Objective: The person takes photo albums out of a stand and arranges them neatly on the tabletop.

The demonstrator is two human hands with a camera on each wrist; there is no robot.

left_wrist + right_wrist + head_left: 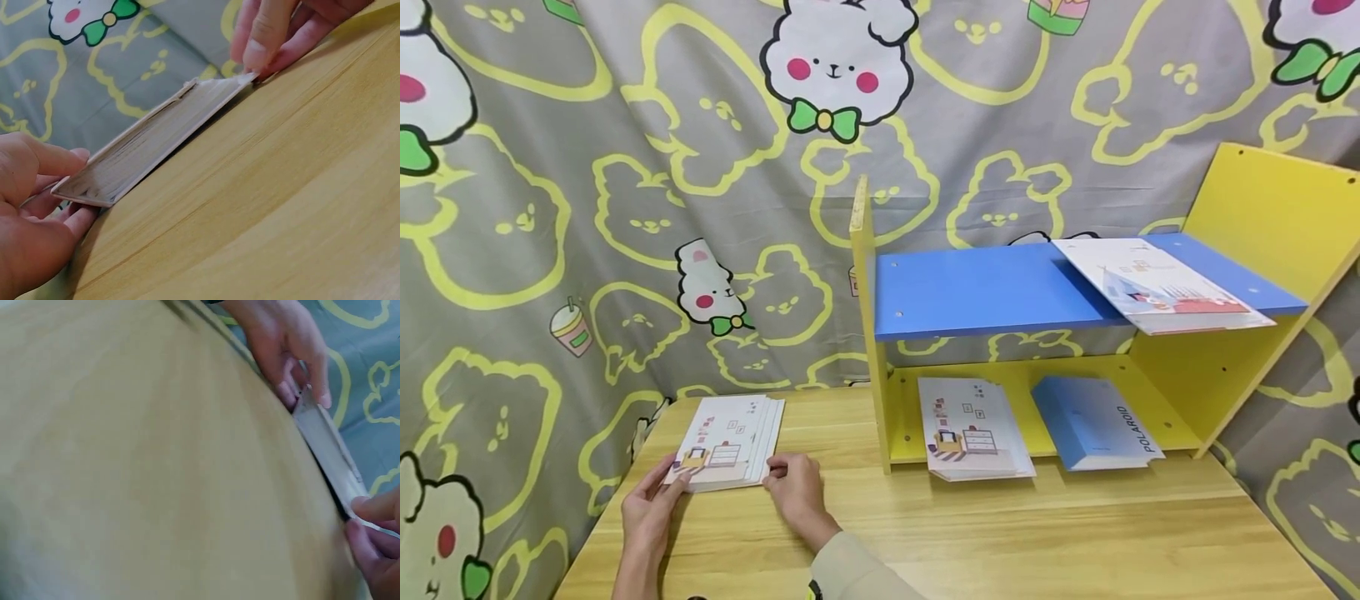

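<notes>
Furniture picture [725, 455] on book [730, 437] — head view only

On my feed, I see a plain beige fabric sleeve [861, 571] ending short of the bare right hand [797, 492], a small black-and-yellow piece [814, 591] by its edge, and a bare left hand [647, 508].

Head view, four o'clock: the blue book [1093, 417] bears illegible fine print [1093, 450]. Right-wrist view, four o'clock: the edge crops the right hand [382, 559].
</notes>
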